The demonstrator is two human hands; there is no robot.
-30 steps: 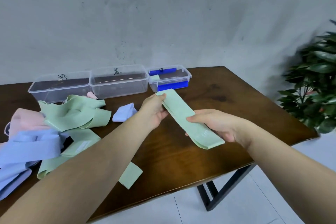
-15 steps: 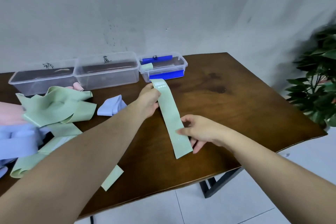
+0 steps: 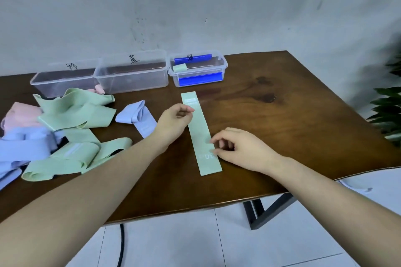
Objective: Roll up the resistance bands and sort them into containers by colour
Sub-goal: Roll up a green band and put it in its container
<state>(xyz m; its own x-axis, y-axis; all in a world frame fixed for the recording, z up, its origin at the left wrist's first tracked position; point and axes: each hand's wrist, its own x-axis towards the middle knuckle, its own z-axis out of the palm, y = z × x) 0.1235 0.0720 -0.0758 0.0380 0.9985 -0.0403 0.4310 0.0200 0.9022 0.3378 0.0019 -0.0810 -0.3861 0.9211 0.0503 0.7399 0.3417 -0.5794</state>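
Note:
A pale green resistance band (image 3: 198,128) lies flat and straight on the brown table (image 3: 282,125), running from near the containers toward me. My left hand (image 3: 173,122) sits at the band's left edge near its far end, fingers loosely curled, fingertips at the band. My right hand (image 3: 236,147) rests beside the near part, its curled fingertips touching the band's right edge. Three clear containers stand at the back: left (image 3: 63,81), middle (image 3: 132,75), right (image 3: 213,65). The right one holds a rolled green band (image 3: 179,67).
A loose pile of green bands (image 3: 76,112), lilac bands (image 3: 23,147) and pink bands (image 3: 19,117) covers the table's left side. A lilac band (image 3: 138,118) lies by my left wrist. A small pink roll (image 3: 99,89) sits by the containers. A plant (image 3: 388,112) stands right of the table.
The green band went from held up between both hands to lying flat on the table. Both hands have loosened their grip and now only touch its edges.

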